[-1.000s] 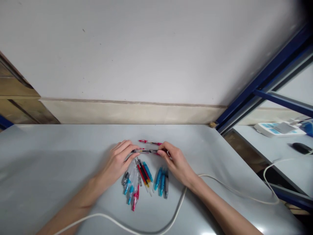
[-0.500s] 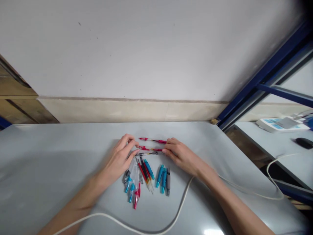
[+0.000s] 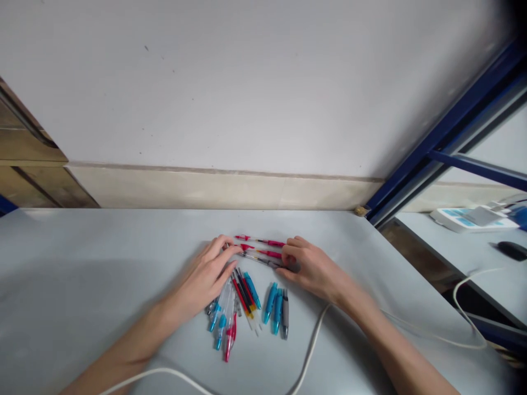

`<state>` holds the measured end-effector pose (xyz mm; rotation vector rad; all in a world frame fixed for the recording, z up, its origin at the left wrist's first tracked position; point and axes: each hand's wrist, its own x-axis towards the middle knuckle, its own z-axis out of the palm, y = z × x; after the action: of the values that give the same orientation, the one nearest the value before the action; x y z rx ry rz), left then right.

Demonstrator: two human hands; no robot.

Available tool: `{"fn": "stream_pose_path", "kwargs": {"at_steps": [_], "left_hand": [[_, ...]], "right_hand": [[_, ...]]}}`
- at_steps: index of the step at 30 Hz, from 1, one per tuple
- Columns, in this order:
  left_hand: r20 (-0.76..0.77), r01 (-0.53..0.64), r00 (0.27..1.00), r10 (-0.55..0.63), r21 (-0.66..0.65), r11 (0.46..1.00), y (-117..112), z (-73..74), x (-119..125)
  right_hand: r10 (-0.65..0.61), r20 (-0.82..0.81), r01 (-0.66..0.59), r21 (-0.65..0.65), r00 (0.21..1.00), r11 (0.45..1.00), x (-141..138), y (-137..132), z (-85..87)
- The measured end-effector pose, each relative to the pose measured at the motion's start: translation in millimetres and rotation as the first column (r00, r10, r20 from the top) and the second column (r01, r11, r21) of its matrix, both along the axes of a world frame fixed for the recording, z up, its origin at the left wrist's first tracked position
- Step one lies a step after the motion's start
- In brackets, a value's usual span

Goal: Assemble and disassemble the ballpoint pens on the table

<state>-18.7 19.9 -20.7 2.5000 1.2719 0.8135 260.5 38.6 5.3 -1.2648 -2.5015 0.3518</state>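
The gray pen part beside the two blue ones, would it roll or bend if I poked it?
The gray pen part would probably roll, since it looks slim and rounded. Pushed leftward, it might bump the blue parts lying close beside it. It would likely stay stiff, because it lies straight and looks like hard plastic.
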Motion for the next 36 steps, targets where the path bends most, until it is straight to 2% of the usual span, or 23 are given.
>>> {"fn": "stream_pose_path", "kwargs": {"at_steps": [2,4,7,9,14,20,29,36], "left_hand": [[-0.033,-0.034,0.999,0.035,0.013,0.999,-1.0,0.8,0.8],[-0.077,-0.142,0.987,0.145,0.034,0.989,-2.2,4.5,0.4],[-0.165,-0.387,0.908,0.384,0.015,0.922,-4.1,13.7,-1.2],[-0.261,-0.478,0.854,0.451,-0.048,0.877,-5.3,19.2,-1.0],[-0.394,-0.422,0.858,0.33,-0.175,0.889,-7.8,24.6,4.8],[-0.441,-0.386,0.854,0.276,-0.182,0.904,-4.9,23.4,2.2],[-0.402,-0.375,0.87,0.287,-0.16,0.913,0.2,21.2,-2.3],[-0.298,-0.357,0.907,0.297,-0.172,0.918,5.9,15.2,-8.8]], "right_hand": [[-0.022,-0.001,0.022,0.037,1.0,0.999,-1.4,-0.5,0.0],[-0.052,-0.009,0.053,0.068,0.999,0.996,-4.0,-2.3,1.0],[-0.099,-0.071,0.105,0.084,0.993,0.991,-12.4,-8.9,2.7],[-0.09,-0.125,0.099,0.068,0.988,0.993,-21.2,-15.7,2.8],[0.047,-0.154,-0.043,0.031,0.987,0.999,-47.2,-35.3,-0.2],[0.136,-0.131,-0.138,-0.006,0.982,0.99,-61.9,-47.1,-4.2],[0.096,-0.123,-0.095,0.011,0.988,0.995,-65.0,-45.1,-9.1],[0.049,0.018,-0.049,0.022,0.999,0.999,-69.2,-44.1,-8.4]]}}
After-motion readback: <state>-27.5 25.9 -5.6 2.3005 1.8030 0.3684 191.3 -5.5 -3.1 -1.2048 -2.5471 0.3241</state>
